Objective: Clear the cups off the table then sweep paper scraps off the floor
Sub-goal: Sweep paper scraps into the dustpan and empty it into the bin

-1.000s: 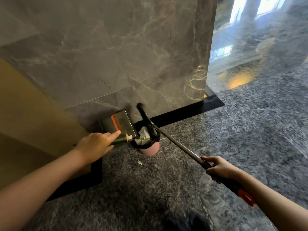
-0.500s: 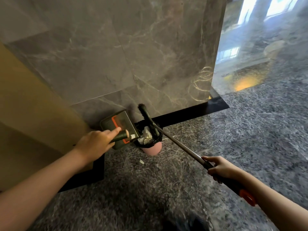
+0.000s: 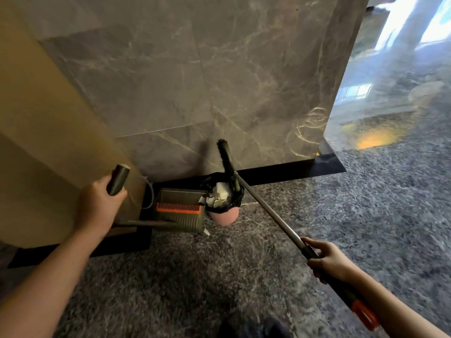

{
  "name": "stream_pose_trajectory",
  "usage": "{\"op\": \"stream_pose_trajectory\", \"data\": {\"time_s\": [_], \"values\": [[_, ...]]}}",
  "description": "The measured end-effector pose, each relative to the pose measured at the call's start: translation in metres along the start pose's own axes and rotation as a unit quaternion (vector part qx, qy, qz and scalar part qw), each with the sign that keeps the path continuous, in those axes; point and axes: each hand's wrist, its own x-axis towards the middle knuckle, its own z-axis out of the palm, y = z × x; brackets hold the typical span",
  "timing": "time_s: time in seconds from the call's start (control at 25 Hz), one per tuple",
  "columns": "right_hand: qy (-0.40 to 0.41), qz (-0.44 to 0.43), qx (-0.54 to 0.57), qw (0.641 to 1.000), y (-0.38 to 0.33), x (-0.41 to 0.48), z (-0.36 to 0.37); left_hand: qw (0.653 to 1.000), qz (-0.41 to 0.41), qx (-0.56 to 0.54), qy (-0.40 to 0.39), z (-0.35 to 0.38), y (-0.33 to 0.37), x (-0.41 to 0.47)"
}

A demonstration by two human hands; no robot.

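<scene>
Left hand [image 3: 97, 206] closed round dustpan handle [image 3: 118, 179], right hand [image 3: 327, 261] round broom pole [image 3: 268, 211]. Paper scrap [image 3: 207, 231] seen on floor [image 3: 244, 276], just beside corner of dustpan [image 3: 180, 215], down-left from broom head [image 3: 225, 157].

Left hand [image 3: 97, 211], right hand [image 3: 327, 261]: both bare. Forearms [image 3: 36, 284] bare right to the frame edges. Dark shape [image 3: 253, 325] at bottom edge, possibly a shoe, too blurred to tell.

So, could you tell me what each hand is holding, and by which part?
The left hand holds the dustpan near its handle's top; the right hand holds the broom by its dark grip.
</scene>
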Motion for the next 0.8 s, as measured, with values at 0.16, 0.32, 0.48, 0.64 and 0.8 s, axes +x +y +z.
{"op": "stream_pose_trajectory", "data": {"time_s": [0.16,0.32,0.48,0.64,0.8], "values": [[0.031,-0.010,0.033,0.999,-0.013,-0.008,0.006,0.997,-0.068,-0.036,0.012,-0.020,-0.034,-0.015],[0.079,-0.019,0.057,0.995,-0.030,-0.017,0.024,0.992,-0.100,-0.073,0.005,-0.036,-0.066,-0.013],[0.133,0.007,0.067,0.989,-0.040,-0.018,0.077,0.987,-0.102,-0.119,-0.024,-0.054,-0.111,0.001],[0.165,0.075,0.066,0.981,-0.035,-0.017,0.151,0.981,-0.082,-0.161,-0.073,-0.076,-0.179,0.027],[0.157,0.152,0.051,0.974,-0.030,-0.014,0.219,0.974,-0.065,-0.174,-0.127,-0.072,-0.227,0.031]]}}
